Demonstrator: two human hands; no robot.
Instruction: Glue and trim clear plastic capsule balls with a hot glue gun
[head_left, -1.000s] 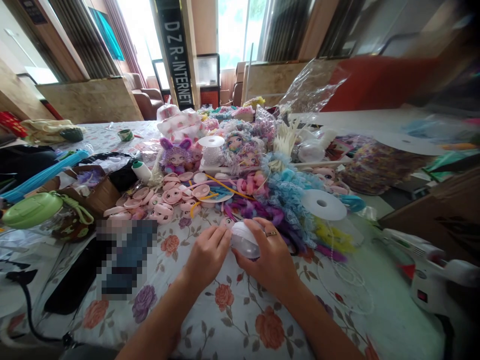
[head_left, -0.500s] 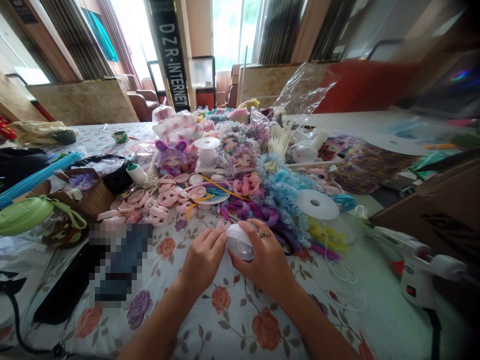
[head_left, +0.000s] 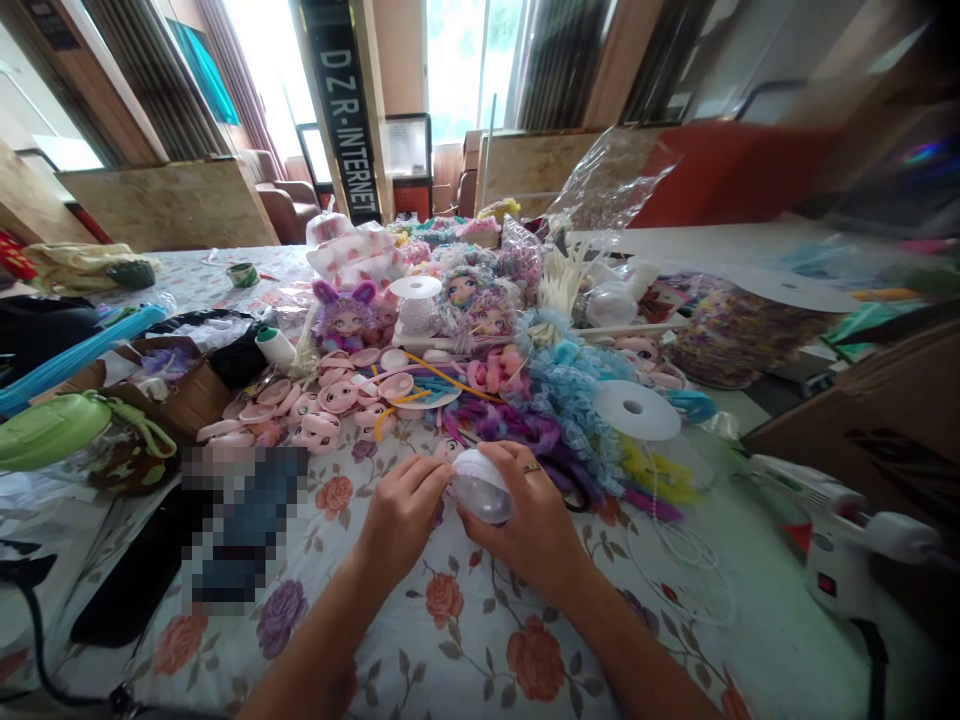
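My right hand (head_left: 534, 517) wraps round a clear plastic spool of thread (head_left: 480, 484), holding it just above the flowered tablecloth (head_left: 480, 640). A ring shows on one of its fingers. My left hand (head_left: 403, 512) is beside the spool on its left, fingertips pinched together at the spool's edge; what they pinch is too fine to make out. Right behind the hands lies a heap of purple and blue lace trim (head_left: 559, 405).
Pink doll faces (head_left: 330, 395) and coloured doll heads (head_left: 345, 312) crowd the middle of the table. White empty reels (head_left: 636, 409) lie to the right, a glue gun (head_left: 840, 525) at the far right edge. A green case (head_left: 52, 428) and a brown box (head_left: 187, 385) sit left.
Both hands and the spool stay in nearly the same place; the view shifted slightly, and the left fingertips drew a little closer to the spool.
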